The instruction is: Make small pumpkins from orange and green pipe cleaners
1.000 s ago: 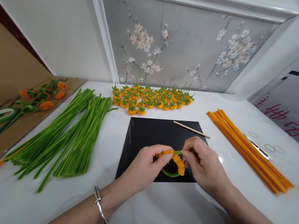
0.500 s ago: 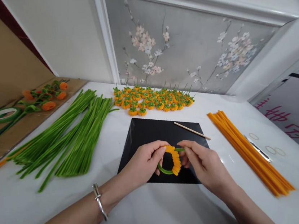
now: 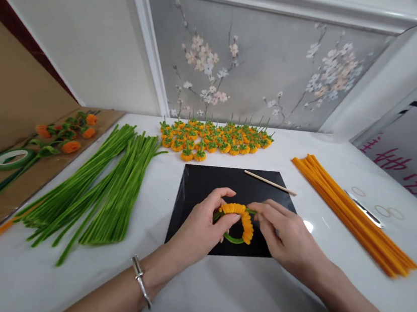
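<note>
A coiled orange pipe cleaner (image 3: 246,226) is threaded on a green pipe cleaner (image 3: 234,239) bent into a loop, held above a black mat (image 3: 211,181). My left hand (image 3: 205,224) holds the left side of the loop, its thumb lying across it and its index finger lifted off. The lower fingers of that hand are partly hidden behind the loop. With thumb and fingertips, my right hand (image 3: 283,227) pinches the green end that sticks out to the right of the coil. A thin wooden stick (image 3: 270,183) lies across the mat's right edge.
Green pipe cleaners (image 3: 111,198) lie in a pile at left, orange pipe cleaners (image 3: 352,214) at right beside tweezers (image 3: 365,210) and rubber bands (image 3: 382,211). Several small orange flowers (image 3: 224,146) stand along the wall. Green tape (image 3: 11,159) rests on cardboard at far left.
My left index finger has lifted off the coil, and the left thumb now lies across the loop. More of the orange coil shows along the top. My right hand keeps its pinch.
</note>
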`<state>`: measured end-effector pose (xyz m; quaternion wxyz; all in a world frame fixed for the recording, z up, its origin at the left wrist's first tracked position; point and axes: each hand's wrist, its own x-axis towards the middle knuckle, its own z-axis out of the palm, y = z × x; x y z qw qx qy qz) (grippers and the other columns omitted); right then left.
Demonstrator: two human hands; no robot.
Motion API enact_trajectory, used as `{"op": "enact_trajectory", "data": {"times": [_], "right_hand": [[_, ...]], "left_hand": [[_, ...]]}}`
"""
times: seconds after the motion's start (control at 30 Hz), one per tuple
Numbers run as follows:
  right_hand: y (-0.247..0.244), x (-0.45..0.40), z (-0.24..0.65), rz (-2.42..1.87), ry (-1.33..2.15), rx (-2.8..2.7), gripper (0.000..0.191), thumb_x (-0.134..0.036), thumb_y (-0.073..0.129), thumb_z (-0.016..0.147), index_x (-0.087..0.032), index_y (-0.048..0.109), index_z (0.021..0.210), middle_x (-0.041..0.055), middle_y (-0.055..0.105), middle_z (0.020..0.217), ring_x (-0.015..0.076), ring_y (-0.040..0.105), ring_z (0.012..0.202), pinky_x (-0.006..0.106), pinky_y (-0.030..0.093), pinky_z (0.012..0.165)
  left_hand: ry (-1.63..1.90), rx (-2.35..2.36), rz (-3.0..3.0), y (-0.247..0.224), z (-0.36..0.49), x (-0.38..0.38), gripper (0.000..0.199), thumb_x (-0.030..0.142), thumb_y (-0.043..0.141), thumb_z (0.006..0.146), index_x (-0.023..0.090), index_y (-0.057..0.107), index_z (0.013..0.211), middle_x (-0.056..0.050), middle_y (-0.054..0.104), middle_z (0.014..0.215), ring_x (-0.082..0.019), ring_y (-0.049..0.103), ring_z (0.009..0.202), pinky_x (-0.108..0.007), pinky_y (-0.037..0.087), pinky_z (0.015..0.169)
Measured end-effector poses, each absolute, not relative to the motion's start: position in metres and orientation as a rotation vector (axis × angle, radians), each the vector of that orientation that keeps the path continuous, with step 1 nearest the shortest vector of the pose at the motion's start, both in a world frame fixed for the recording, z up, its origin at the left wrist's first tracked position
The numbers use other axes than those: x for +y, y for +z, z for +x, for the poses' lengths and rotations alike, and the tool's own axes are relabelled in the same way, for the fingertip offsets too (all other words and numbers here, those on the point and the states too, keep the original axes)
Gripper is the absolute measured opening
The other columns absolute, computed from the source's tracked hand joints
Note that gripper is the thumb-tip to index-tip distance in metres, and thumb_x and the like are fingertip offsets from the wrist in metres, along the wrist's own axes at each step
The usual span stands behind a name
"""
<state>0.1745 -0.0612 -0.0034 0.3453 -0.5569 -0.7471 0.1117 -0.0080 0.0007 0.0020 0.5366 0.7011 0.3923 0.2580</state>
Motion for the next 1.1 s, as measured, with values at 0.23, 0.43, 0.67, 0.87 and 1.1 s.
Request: {"op": "enact_trajectory", "data": {"times": [0.23, 0.43, 0.67, 0.87, 1.1], "right_hand": [[-0.008, -0.061, 0.171, -1.475, 0.185, -1.919, 0.022, -0.019, 0.041, 0.094, -0.015, 0.062, 0.094, 0.0043, 0.060, 0.078, 0.0137, 0.060, 0.066, 0.023, 0.046, 0.059], [-0.009, -0.062, 0.167, -1.537, 0.098, -1.875, 0.022, -0.020, 0.044, 0.092, -0.017, 0.059, 0.077, -0.0016, 0.057, 0.059, 0.0104, 0.054, 0.050, 0.021, 0.036, 0.048], [-0.008, -0.063, 0.159, -1.401, -0.092, -2.035, 0.028, -0.018, 0.043, 0.093, -0.017, 0.058, 0.070, -0.0009, 0.058, 0.060, 0.0102, 0.052, 0.051, 0.024, 0.032, 0.054], [-0.007, -0.064, 0.162, -1.322, -0.185, -2.067, 0.029, -0.016, 0.044, 0.094, -0.018, 0.059, 0.069, -0.0021, 0.057, 0.057, 0.0098, 0.047, 0.049, 0.026, 0.030, 0.057], [-0.003, -0.067, 0.166, -1.329, -0.176, -2.047, 0.025, -0.014, 0.045, 0.092, -0.017, 0.059, 0.072, -0.0013, 0.059, 0.061, 0.0100, 0.047, 0.050, 0.027, 0.029, 0.057]], "left_hand": [[0.532, 0.903, 1.744, -0.003, -0.009, 0.005, 0.023, 0.030, 0.049, 0.089, 0.023, 0.050, 0.110, 0.000, 0.061, 0.089, -0.012, 0.059, 0.065, -0.024, 0.051, 0.056], [0.634, 0.811, 2.500, 0.004, -0.011, -0.002, 0.090, 0.049, 0.080, 0.060, 0.021, 0.037, 0.134, -0.012, 0.045, 0.139, -0.031, 0.043, 0.126, -0.049, 0.034, 0.107], [0.604, 0.744, 2.528, 0.008, -0.007, -0.016, 0.063, 0.041, 0.071, 0.074, 0.015, 0.042, 0.124, -0.013, 0.055, 0.124, -0.026, 0.051, 0.114, -0.043, 0.041, 0.100], [0.491, 0.641, 2.380, 0.013, -0.009, -0.014, 0.039, 0.028, 0.059, 0.082, 0.015, 0.048, 0.117, -0.011, 0.058, 0.110, -0.024, 0.055, 0.101, -0.041, 0.047, 0.091], [0.505, 0.538, 2.341, 0.020, -0.013, -0.011, 0.059, 0.041, 0.066, 0.078, 0.015, 0.044, 0.127, -0.012, 0.055, 0.116, -0.026, 0.054, 0.105, -0.041, 0.045, 0.095]]}}
